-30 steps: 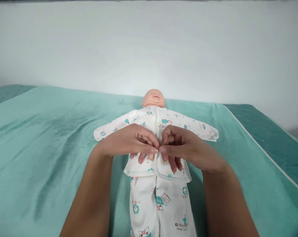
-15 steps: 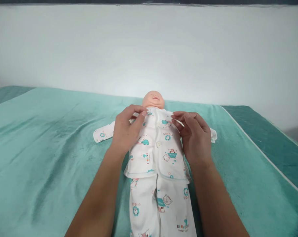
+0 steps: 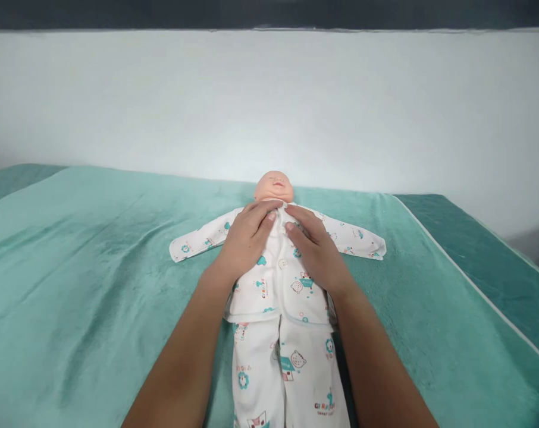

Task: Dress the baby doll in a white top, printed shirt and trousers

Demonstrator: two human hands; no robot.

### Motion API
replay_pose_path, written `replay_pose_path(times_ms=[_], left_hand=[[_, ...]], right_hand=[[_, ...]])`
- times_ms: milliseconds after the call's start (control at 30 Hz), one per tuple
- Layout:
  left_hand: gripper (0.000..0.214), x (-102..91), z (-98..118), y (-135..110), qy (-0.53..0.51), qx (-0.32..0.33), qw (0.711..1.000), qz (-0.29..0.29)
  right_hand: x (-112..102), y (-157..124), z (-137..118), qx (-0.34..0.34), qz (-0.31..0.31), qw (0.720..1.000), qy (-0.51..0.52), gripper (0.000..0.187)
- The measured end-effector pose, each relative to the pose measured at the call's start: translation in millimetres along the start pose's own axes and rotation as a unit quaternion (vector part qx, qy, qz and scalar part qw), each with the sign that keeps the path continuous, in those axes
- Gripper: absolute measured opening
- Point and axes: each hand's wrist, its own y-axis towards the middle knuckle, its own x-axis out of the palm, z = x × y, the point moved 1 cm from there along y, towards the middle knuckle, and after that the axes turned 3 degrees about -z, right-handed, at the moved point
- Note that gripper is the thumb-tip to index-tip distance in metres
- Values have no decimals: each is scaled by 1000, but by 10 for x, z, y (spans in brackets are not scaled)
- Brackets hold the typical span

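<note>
One bare left hand [image 3: 246, 242] and one bare right hand [image 3: 317, 249], thumbs spread from fingers, rest on the white printed-cloth shirt [image 3: 291, 297]; a round pink doll's head [image 3: 273, 186] lies at its twelve o'clock.

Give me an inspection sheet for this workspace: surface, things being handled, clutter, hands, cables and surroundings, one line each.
Surface: light green cover, creased at the left; a darker green area shows beyond a pale edge on the right.
Things being handled: doll lying face up, in a white printed jacket with sleeves spread, and matching trousers; a button shows on the jacket front.
Clutter: nothing seen.
Hands: left hand and right hand over the jacket's upper front, fingertips near the collar; firmness of contact cannot be told.
Cables: nothing seen.
Surroundings: pale wall behind, dark band along its top.
</note>
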Motion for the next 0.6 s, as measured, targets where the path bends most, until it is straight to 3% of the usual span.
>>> replay_pose_path(times_ms=[467, 600], left_hand=[[35, 4, 36, -11, -24, -52, 998, 4], [36, -5, 28, -34, -24, -27, 999, -5]], right_hand=[[10, 88, 33, 25, -26, 997, -69, 42], [-9, 132, 88, 6, -45, 995, -92, 46]])
